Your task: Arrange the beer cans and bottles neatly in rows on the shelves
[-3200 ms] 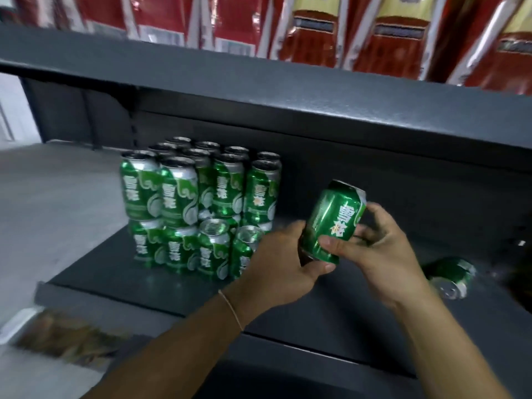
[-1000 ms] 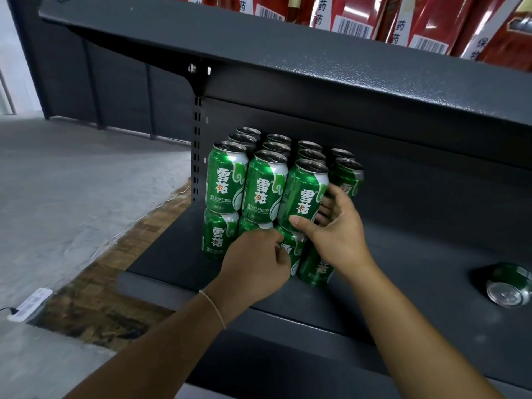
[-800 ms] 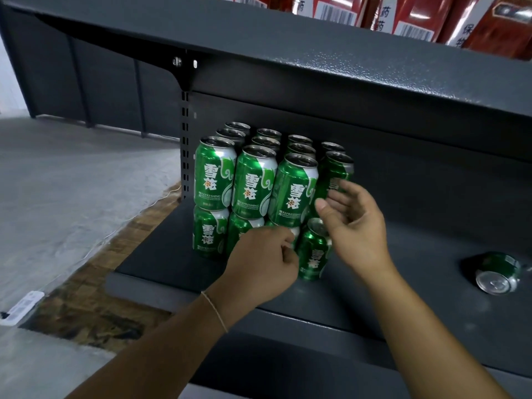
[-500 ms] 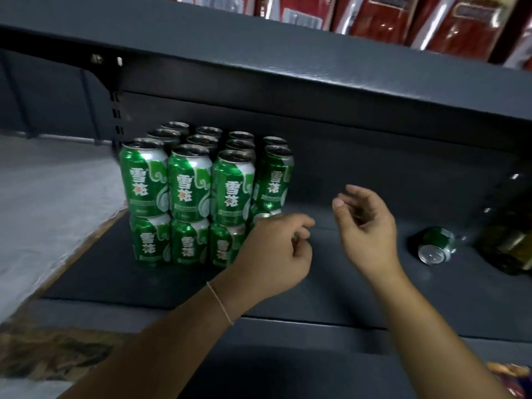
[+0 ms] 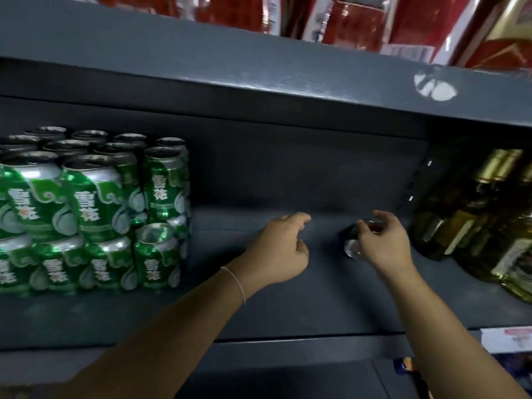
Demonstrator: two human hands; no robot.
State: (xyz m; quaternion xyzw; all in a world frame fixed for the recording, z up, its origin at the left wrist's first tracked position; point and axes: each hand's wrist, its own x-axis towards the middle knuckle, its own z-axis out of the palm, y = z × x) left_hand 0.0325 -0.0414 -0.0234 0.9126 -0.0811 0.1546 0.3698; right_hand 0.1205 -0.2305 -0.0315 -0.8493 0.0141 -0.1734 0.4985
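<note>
Green beer cans stand stacked in two layers at the left end of the dark shelf. One more green can lies on its side further right, its silver end facing me. My right hand reaches over this lying can and hides most of it, fingers curved above it; the blur hides whether it grips. My left hand hovers over bare shelf between the stack and the lying can, fingers loosely curled, holding nothing.
Dark glass bottles with gold caps stand at the right end of the shelf, close to my right hand. The upper shelf overhangs and carries red packages. Bare shelf surface lies between the stack and the bottles.
Both hands left the can stack and moved right. My right hand went from mid-shelf to the lying can. The view swung right, bringing the bottles in.
</note>
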